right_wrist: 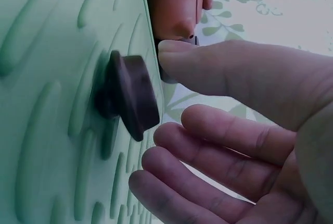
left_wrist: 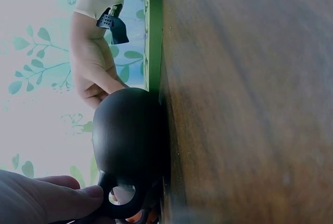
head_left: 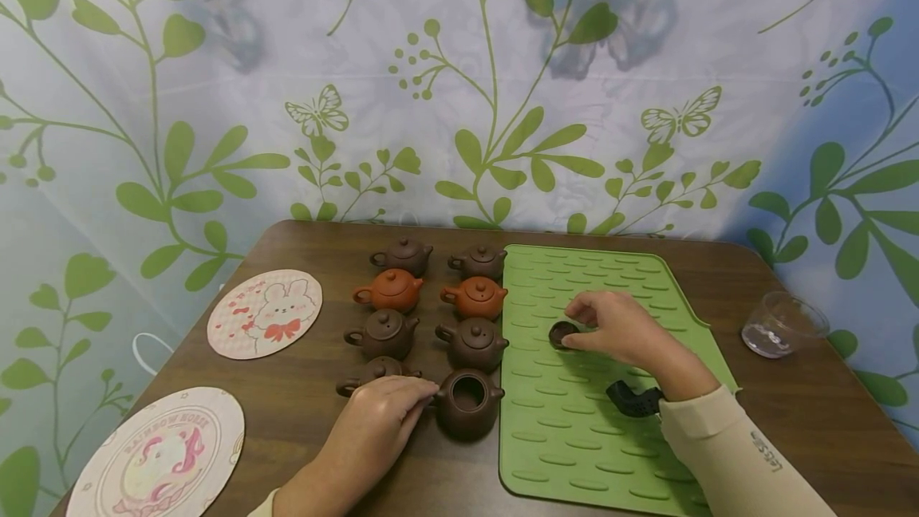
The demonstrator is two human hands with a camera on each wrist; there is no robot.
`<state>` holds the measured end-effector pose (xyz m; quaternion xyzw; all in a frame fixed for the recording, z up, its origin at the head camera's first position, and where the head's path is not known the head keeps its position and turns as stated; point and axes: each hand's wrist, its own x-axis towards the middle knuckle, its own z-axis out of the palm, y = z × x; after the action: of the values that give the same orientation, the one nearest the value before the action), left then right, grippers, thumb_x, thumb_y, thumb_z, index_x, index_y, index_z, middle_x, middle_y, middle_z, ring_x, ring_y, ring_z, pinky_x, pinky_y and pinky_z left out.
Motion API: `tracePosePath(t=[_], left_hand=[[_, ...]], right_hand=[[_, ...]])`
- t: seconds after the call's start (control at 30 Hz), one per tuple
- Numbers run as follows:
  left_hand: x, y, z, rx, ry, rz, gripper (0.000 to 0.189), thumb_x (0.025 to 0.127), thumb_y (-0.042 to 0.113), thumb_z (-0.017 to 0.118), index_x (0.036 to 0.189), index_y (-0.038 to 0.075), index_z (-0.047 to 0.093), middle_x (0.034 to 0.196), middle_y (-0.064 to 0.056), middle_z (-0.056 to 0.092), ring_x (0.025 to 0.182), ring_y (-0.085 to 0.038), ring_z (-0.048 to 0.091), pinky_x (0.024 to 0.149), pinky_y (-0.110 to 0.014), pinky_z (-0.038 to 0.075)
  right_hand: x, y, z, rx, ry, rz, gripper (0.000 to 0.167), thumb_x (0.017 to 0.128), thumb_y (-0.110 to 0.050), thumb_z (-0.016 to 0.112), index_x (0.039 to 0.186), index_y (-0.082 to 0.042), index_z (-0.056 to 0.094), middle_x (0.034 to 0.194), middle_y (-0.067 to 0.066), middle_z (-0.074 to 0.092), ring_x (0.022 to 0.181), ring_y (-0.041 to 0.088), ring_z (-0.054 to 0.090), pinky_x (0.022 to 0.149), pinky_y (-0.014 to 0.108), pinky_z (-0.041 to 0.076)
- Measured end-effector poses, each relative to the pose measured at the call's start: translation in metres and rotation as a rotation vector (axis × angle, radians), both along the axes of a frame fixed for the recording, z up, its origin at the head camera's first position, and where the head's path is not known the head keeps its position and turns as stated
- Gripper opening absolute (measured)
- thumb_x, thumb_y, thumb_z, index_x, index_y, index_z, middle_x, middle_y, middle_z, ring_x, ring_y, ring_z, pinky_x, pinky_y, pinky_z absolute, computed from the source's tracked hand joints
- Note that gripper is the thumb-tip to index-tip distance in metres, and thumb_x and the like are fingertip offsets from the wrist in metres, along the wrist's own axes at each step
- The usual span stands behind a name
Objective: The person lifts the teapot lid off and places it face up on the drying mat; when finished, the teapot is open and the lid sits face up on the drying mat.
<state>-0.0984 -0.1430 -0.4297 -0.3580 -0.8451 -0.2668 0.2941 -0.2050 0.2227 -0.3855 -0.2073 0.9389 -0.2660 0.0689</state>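
Note:
A dark brown teapot (head_left: 467, 420) stands lidless at the front of the right-hand row, its round mouth showing. My left hand (head_left: 378, 420) pinches its handle; in the left wrist view the thumb (left_wrist: 92, 193) presses on the handle's top. On the green mat (head_left: 567, 461) lies a dark teapot lid (head_left: 561, 334), upside down with its knob against the mat, seen from the side as the lid (right_wrist: 136, 96) in the right wrist view. Just beside it is my right hand (head_left: 619, 329), thumb and fingers spread apart, with a gap between them and the lid.
Several lidded teapots stand in two rows, dark brown ones plus two orange teapots (head_left: 395, 291). Two round coasters, one with a bunny (head_left: 269, 313), lie at the left. A clear plastic cup (head_left: 778, 327) stands at the far right. A patterned curtain (head_left: 459, 102) hangs behind.

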Motion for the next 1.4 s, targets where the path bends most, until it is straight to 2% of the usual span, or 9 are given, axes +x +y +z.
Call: tracePosePath(t=[0.4,0.67,0.9,1.17,1.4], left_hand=[[0.001,0.000,-0.001,0.004,0.007,0.002,0.032,0.071,-0.011,0.090,0.096,0.006,0.080,0.096,-0.001,0.078,0.087,-0.015,0.074,0.075,-0.035,0.060],[0.002,0.000,0.000,-0.004,-0.006,0.004,0.031,0.072,-0.011,0.090,0.096,0.006,0.080,0.097,-0.001,0.078,0.088,-0.015,0.074,0.075,-0.035,0.060],[0.002,0.001,0.000,-0.003,-0.012,0.008,0.031,0.072,-0.011,0.090,0.096,0.006,0.080,0.096,-0.001,0.078,0.088,-0.015,0.074,0.076,-0.035,0.060],[0.001,0.002,0.001,-0.008,-0.020,0.015,0.031,0.072,-0.012,0.090,0.095,0.006,0.080,0.096,0.000,0.078,0.087,-0.014,0.074,0.076,-0.035,0.060],[0.001,0.002,0.001,-0.013,-0.026,0.028,0.032,0.071,-0.013,0.091,0.095,0.007,0.080,0.095,0.000,0.078,0.087,-0.014,0.074,0.076,-0.036,0.061]], right_hand=[[0.012,-0.018,0.009,0.007,0.074,0.034,0.038,0.093,-0.023,0.085,0.120,0.001,0.073,0.114,0.013,0.072,0.104,0.034,0.068,0.086,0.051,0.057],[0.017,-0.026,0.010,-0.016,0.086,0.056,0.037,0.093,-0.020,0.085,0.120,0.002,0.073,0.114,0.013,0.072,0.104,0.033,0.069,0.087,0.050,0.057],[0.020,-0.034,0.011,-0.008,0.124,0.104,0.036,0.093,-0.020,0.085,0.120,0.002,0.073,0.115,0.014,0.072,0.104,0.033,0.069,0.087,0.049,0.057],[0.023,-0.049,0.012,-0.009,0.177,0.169,0.031,0.093,-0.018,0.085,0.116,-0.001,0.075,0.111,0.012,0.073,0.093,0.027,0.070,0.078,0.042,0.058],[0.024,-0.061,0.009,-0.006,0.211,0.207,0.029,0.093,-0.018,0.085,0.115,-0.002,0.075,0.110,0.011,0.073,0.099,0.031,0.069,0.084,0.045,0.057]])
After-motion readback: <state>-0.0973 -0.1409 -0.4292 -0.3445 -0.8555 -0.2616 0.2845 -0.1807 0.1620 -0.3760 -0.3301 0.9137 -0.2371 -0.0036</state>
